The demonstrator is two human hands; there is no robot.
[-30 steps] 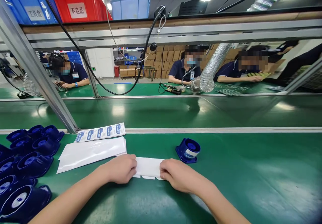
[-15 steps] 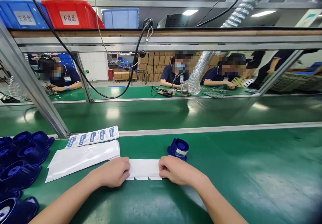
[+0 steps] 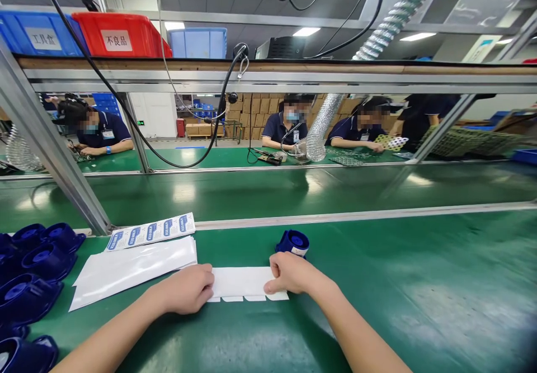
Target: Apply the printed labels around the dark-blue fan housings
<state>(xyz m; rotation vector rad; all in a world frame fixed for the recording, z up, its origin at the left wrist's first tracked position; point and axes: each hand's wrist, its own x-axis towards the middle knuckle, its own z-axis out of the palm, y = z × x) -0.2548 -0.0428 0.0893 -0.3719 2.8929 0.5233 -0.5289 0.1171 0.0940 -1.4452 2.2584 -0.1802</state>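
Note:
A white paper strip [image 3: 241, 282] with a row of curved tabs along its near edge lies flat on the green bench between my hands. My left hand [image 3: 188, 289] is closed on its left end, fingers curled. At its right part, my right hand [image 3: 293, 275] presses with bent fingers and thumb; the strip's right corner shows below that thumb. Just behind my right hand stands a dark blue plastic part [image 3: 292, 242] with a white label on its side. White sheets [image 3: 136, 267] lie left of the strip, and a sheet of blue-printed labels [image 3: 151, 231] lies behind them.
Several dark blue plastic parts [image 3: 25, 294] crowd the left edge. A metal post [image 3: 62, 138] rises behind them to a shelf with a red bin [image 3: 121, 34] and blue bins [image 3: 198, 43]. A black cable [image 3: 168, 165] hangs in front. Co-workers sit across the bench.
My right hand has shifted its hold on the strip: its thumb and fingers have spread, and the strip's right corner now shows. My left hand keeps its place. The view has tilted slightly.

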